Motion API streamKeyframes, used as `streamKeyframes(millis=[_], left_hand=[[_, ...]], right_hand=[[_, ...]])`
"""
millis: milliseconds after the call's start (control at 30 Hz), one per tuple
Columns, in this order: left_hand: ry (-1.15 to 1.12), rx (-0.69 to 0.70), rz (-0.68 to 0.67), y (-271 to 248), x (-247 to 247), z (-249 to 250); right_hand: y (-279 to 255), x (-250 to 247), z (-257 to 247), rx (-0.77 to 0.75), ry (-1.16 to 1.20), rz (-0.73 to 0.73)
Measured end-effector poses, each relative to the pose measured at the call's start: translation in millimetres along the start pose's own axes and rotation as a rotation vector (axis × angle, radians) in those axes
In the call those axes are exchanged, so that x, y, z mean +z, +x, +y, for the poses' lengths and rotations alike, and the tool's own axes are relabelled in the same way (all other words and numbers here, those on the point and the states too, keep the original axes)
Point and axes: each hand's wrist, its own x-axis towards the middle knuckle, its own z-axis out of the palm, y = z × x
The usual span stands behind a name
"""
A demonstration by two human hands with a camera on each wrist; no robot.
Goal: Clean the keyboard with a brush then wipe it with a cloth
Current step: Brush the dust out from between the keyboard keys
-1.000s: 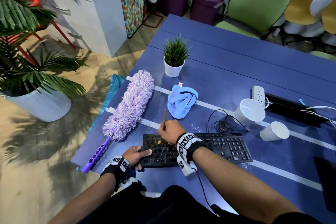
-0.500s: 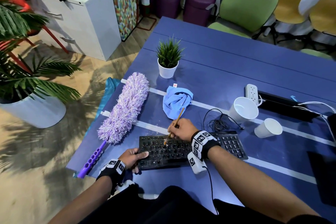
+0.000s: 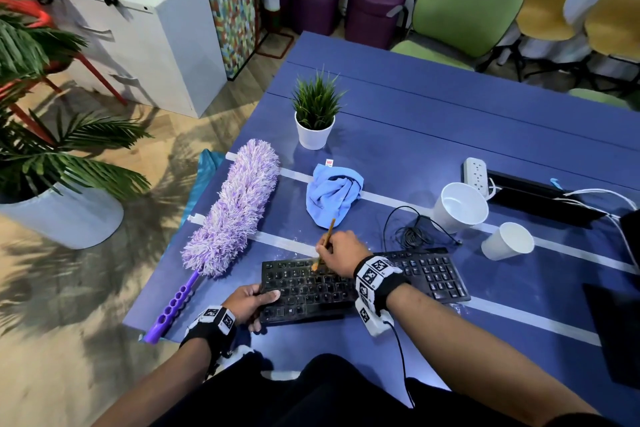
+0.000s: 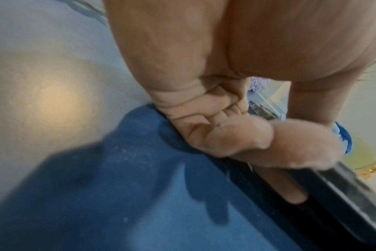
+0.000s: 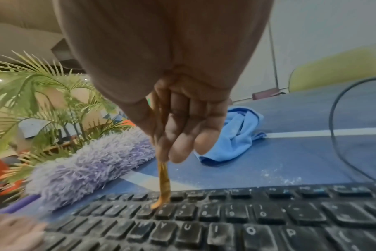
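A dusty black keyboard (image 3: 433, 274) (image 5: 268, 220) lies on the blue table near its front edge. My right hand (image 3: 337, 251) (image 5: 178, 135) pinches a thin wooden brush (image 3: 329, 229) (image 5: 163, 178), whose bristle tip touches the upper key rows left of centre. My left hand (image 3: 251, 302) (image 4: 236, 135) grips the keyboard's left end, thumb on top, fingers under the edge. A crumpled light blue cloth (image 3: 332, 194) (image 5: 236, 134) lies just beyond the keyboard.
A purple fluffy duster (image 3: 235, 208) lies left of the keyboard. A small potted plant (image 3: 315, 114) stands behind the cloth. Two white paper cups (image 3: 460, 203) (image 3: 507, 241), a power strip (image 3: 476, 173) and the keyboard's coiled cable (image 3: 412, 234) sit to the right. White dust speckles the table.
My right hand has swept the brush from the keyboard's left part rightward along the upper rows, and the handle now leans to the right. My left hand keeps hold of the keyboard's end.
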Motion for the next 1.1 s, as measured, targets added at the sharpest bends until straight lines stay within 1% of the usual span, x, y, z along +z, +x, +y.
streamKeyframes(millis=[67,100,200,267,300,367,433,467,533,567,633,667,733,800,833,900,1000,1067,1100], left_hand=[[0.0,-0.003,0.007,-1,0,1],[0.002,-0.005,0.006,-1,0,1],[0.013,-0.011,0.0,-2,-1,2],[0.009,-0.01,0.002,-2,0,3],[0.009,-0.01,0.005,-2,0,2],[0.0,-0.006,0.013,-3,0,2],[0.001,-0.006,0.016,-3,0,2],[0.004,-0.005,0.013,-3,0,3],[0.011,-0.004,0.008,-3,1,4],[0.009,-0.006,0.013,-3,1,4],[0.002,-0.01,0.015,-4,1,4],[0.004,-0.012,0.014,-5,1,4],[0.016,-0.017,0.01,-4,1,4],[0.008,-0.017,0.007,-4,1,4],[0.001,-0.017,0.01,-4,1,4],[-0.008,-0.018,0.007,-3,0,3],[-0.026,-0.01,0.0,-1,-2,1],[-0.028,-0.007,0.006,-1,-1,1],[-0.03,-0.005,0.012,-2,-1,1]], right_hand=[[1,-2,3,0.01,0.001,0.056],[1,-2,3,-0.007,0.026,0.048],[-2,0,1,-0.068,0.055,-0.062],[-1,0,1,-0.029,0.024,-0.02],[0,-1,3,-0.009,0.074,0.0],[1,-1,2,-0.015,0.17,-0.049],[-1,0,-1,-0.035,0.142,-0.119],[-1,-1,0,-0.029,0.111,-0.098],[-1,-4,3,-0.001,0.094,-0.004],[1,-5,7,0.015,0.13,0.012],[4,-7,12,0.062,0.172,-0.02],[4,-8,13,0.079,0.139,-0.028],[6,-11,17,0.12,0.012,0.005],[5,-17,17,0.165,-0.1,0.08],[6,-19,17,0.168,-0.112,0.105],[7,-17,14,0.155,-0.097,0.086],[7,-7,2,0.066,0.055,-0.022],[5,-4,-1,0.068,0.071,-0.02],[6,-4,1,0.089,0.046,0.015]])
